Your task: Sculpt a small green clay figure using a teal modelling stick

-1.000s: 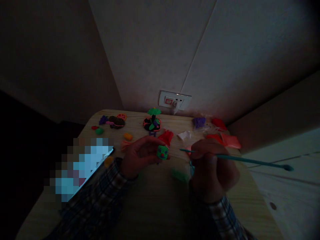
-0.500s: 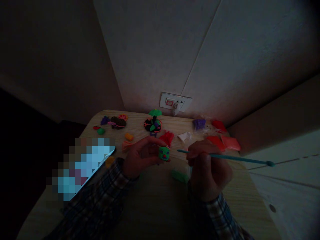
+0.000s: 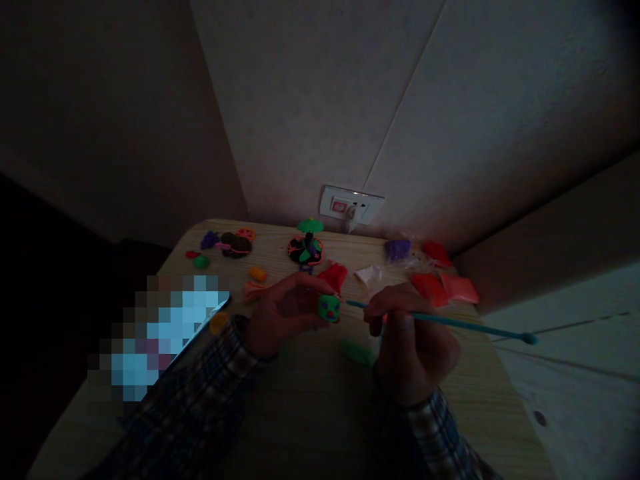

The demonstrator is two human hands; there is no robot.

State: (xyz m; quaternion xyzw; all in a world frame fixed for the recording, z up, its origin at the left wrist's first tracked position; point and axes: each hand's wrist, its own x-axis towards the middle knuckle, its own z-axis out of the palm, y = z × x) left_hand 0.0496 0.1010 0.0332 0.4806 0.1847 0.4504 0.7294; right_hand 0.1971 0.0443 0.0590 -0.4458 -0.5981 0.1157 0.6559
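Note:
Between thumb and fingers, my left hand (image 3: 281, 313) pinches a small green clay head (image 3: 329, 308) with purple eyes, a red nose and a mouth. My right hand (image 3: 413, 340) is closed like a pen grip round a thin teal modelling tool (image 3: 467, 325). The tool's narrow tip points left and is just short of the head's right side; its rounded end sticks out to the right. Below, partly behind my right hand, lies a green clay packet (image 3: 356, 353). A red packet (image 3: 334, 275) and a white packet (image 3: 369, 275) sit just beyond the hands.
A lit, blurred-out screen (image 3: 175, 333) lies at left on the wooden table (image 3: 480, 400). Clay figures, including one with a green umbrella (image 3: 310, 227), stand along the back. Purple (image 3: 398, 250) and red-orange packets (image 3: 431, 288) are at right. A wall socket (image 3: 351, 205) holds a plug.
My right hand has moved slightly left, bringing the tool's tip closer to the green clay head. My left hand has stayed almost in place, with the head turned or tilted a little.

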